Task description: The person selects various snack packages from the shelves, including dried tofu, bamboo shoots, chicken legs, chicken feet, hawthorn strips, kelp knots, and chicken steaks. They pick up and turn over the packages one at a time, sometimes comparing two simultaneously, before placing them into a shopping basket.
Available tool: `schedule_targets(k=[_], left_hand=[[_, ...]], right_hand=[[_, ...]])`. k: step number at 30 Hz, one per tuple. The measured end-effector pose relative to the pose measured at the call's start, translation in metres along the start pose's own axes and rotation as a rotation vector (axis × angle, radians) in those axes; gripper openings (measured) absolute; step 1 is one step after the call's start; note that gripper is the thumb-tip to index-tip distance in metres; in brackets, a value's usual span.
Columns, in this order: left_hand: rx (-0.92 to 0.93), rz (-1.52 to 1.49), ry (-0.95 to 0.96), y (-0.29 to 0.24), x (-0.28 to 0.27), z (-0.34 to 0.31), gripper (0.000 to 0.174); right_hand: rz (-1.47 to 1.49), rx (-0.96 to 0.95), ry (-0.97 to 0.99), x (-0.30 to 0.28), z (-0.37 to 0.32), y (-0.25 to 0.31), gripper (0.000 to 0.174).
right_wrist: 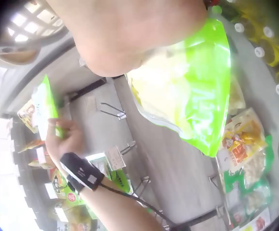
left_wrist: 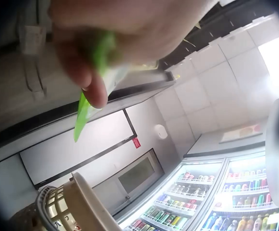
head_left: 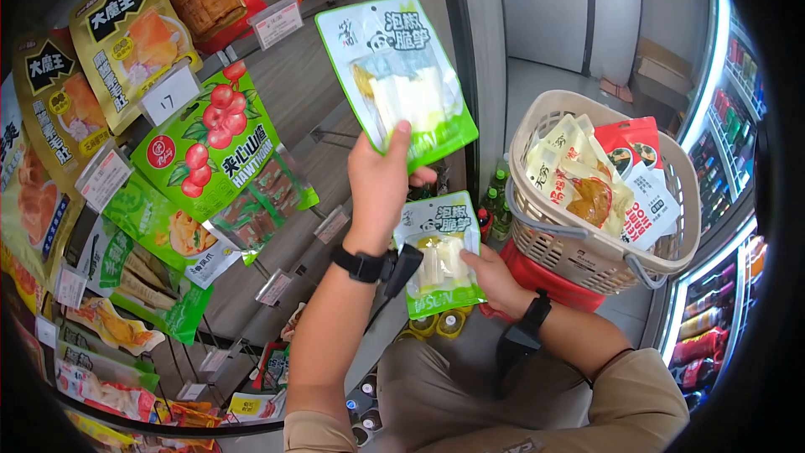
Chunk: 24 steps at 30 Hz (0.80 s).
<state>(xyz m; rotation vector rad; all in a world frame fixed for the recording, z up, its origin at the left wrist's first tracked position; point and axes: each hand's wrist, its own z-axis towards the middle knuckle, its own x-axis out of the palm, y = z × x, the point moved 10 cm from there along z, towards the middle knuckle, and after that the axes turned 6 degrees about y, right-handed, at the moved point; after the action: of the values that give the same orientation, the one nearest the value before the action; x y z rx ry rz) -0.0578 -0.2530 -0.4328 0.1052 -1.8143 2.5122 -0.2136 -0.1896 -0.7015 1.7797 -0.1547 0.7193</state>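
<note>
My left hand (head_left: 379, 178) grips a white and green snack packet (head_left: 402, 75) by its lower edge, thumb on its front. The packet has a panda print and a clear window showing pale pieces. It is raised beside the shelf wall, and in the left wrist view its green edge (left_wrist: 84, 115) pokes out past the fingers. Lower down, my right hand (head_left: 496, 283) pinches a second packet of the same design (head_left: 438, 256) at its right side. In the right wrist view this packet's green end (right_wrist: 207, 96) hangs below the hand.
To the right a beige basket (head_left: 545, 239) holds several snack packets and stands above something red. Hanging packets, among them a green hawthorn bag (head_left: 222, 147), cover the rack at left. Bottles (head_left: 499, 210) stand on the floor, and lit drink fridges (head_left: 721, 117) line the far right.
</note>
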Motion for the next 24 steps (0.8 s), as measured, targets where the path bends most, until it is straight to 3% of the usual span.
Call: schedule_targets(k=[6,15,24], left_hand=[[0.052,0.055,-0.029,-0.002,0.001,0.029,0.033],[0.107,0.056,-0.089,-0.012,-0.008,0.036,0.033],[0.076,0.021,-0.072,-0.017,-0.004,0.046,0.031]], right_hand=[[-0.075,-0.068,0.048,0.007,-0.001,0.015,0.036],[-0.203,-0.025,0.062,0.012,-0.007,0.008,0.036],[-0.218,-0.034,0.075,0.021,-0.013,0.012,0.034]])
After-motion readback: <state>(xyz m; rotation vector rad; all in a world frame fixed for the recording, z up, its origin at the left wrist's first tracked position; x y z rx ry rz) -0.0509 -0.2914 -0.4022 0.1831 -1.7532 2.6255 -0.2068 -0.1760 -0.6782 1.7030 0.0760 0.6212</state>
